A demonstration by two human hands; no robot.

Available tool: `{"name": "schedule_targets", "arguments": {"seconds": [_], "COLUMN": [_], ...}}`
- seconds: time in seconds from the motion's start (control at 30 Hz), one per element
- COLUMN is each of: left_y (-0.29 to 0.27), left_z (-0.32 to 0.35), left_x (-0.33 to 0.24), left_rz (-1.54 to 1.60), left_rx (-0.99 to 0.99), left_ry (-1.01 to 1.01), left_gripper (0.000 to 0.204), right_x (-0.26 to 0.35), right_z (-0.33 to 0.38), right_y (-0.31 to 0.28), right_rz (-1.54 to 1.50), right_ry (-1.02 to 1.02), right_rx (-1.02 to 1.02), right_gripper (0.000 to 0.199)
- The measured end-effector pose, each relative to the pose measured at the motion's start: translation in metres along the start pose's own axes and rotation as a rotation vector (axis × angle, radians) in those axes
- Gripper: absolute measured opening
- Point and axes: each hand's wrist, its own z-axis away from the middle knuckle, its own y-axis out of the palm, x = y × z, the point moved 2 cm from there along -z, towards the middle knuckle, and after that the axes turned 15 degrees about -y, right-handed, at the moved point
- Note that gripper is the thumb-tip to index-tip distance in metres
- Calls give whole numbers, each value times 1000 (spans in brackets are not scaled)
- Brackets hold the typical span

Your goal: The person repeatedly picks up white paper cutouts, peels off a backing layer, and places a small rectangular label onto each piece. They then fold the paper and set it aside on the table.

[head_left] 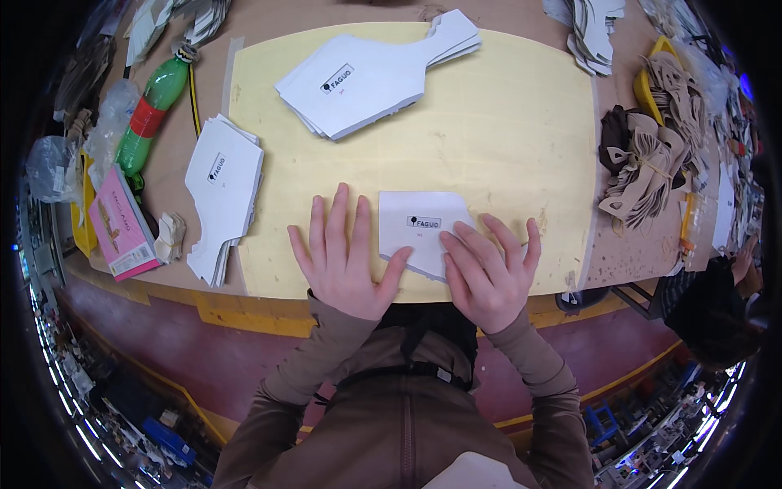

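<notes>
A white cut shoe-part piece (415,208) with a small printed label lies flat on the yellow sheet (521,122) in front of me. My left hand (346,261) is spread, its thumb tip at the piece's lower left edge and its fingers flat on the sheet. My right hand (489,273) has its fingers stretched out, with the index fingertip and thumb over the piece's right side. That side is partly hidden under the hand. One stack of similar white pieces (358,77) sits farther off, and another white stack (218,196) stands to the left.
On the left are a green bottle (159,98) with a red band, a pink notebook (122,224) and a small banded bundle (170,238). Banded beige cut pieces (648,167) lie at right, beside a yellow bin (649,85). Another person (709,306) is at the far right.
</notes>
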Motion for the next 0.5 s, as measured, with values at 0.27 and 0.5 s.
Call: {"name": "schedule_targets", "arguments": {"seconds": [0.27,0.5], "left_y": [-3,-11], "left_z": [1,14], "left_x": [4,12], "left_rz": [63,196], "left_rx": [33,-133], "left_ry": [102,376], "left_gripper": [56,30], "right_x": [-1,7], "right_z": [-1,-7], "right_y": [-2,-14], "right_rz": [-25,-758], "right_ry": [-18,18], "right_rx": [-38,-213], "right_gripper": [27,20]}}
